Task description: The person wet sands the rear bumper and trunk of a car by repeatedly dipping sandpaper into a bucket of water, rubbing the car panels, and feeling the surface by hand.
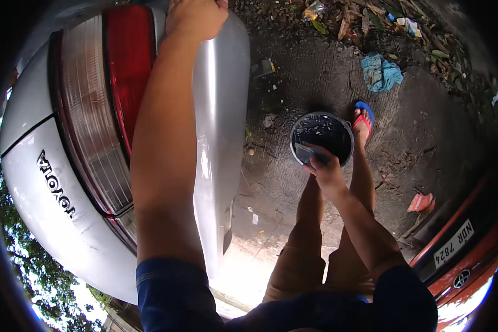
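My left arm reaches across the silver car's rear corner. My left hand (196, 19) is over the silver bumper (224, 83), at the top edge of the view, with most of its fingers cut off. My right hand (325, 172) is closed around a dark grey flat piece (311, 154), its exact kind unclear. That hand is above the near rim of a round black bucket (329, 131) on the ground. Pale spots mark the dark inside of the bucket. Beside my left forearm is the red and clear tail light (130, 61).
A blue-green cloth (382, 72) lies on the rough ground beyond the bucket. My foot in a blue and red flip-flop (363, 119) stands beside it. Leaves and litter (365, 16) line the far edge. A red car (459, 260) is at lower right, near a red wrapper (421, 202).
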Motion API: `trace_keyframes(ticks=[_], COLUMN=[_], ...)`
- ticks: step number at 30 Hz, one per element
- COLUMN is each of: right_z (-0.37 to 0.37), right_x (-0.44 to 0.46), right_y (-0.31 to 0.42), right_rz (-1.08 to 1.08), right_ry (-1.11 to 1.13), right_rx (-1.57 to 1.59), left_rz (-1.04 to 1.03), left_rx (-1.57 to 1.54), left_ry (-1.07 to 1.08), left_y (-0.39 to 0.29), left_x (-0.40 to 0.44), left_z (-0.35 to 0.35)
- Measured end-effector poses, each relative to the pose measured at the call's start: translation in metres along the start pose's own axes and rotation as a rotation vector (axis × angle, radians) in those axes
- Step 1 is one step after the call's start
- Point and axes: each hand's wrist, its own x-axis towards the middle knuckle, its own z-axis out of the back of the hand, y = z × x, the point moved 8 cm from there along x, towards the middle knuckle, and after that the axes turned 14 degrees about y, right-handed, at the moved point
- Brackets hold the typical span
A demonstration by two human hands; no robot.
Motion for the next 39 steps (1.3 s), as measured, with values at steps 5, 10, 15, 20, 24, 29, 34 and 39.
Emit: trace_keyframes(ticks=[5, 10, 15, 20, 24, 29, 34, 39], right_z=[0.111, 0.111, 0.074, 0.046, 0.013, 0.024, 0.011, -0.019], right_x=[-0.002, 0.084, 0.261, 0.445, 0.503, 0.532, 0.512, 0.493], right_y=[-0.048, 0.015, 0.010, -0.044, -0.052, -0.065, -0.092, -0.088], right_rz=[-0.046, 0.200, -0.003, -0.082, 0.041, 0.034, -0.021, 0.260], right_ry=[-0.158, -0.137, 0.079, 0.203, 0.213, 0.113, -0.013, 0.188], right_rx=[-0.501, -0.955, -1.071, -1.156, -1.396, -1.047, -0.664, -0.487], left_rz=[-0.080, -0.119, -0.111, -0.119, -0.071, 0.020, 0.083, -0.122], left_rx=[-0.134, -0.099, 0.005, -0.036, -0.097, -0.102, -0.244, -0.334], left_ry=[-0.110, 0.212, 0.181, 0.169, 0.234, 0.104, -0.108, -0.187], left_y=[-0.054, -0.047, -0.055, -0.048, -0.032, -0.040, -0.042, -0.042], left_x=[-0.155, -0.362, -0.412, -0.425, -0.448, -0.441, -0.418, -0.419], left_z=[0.004, -0.062, -0.078, -0.083, -0.089, -0.078, -0.065, -0.056])
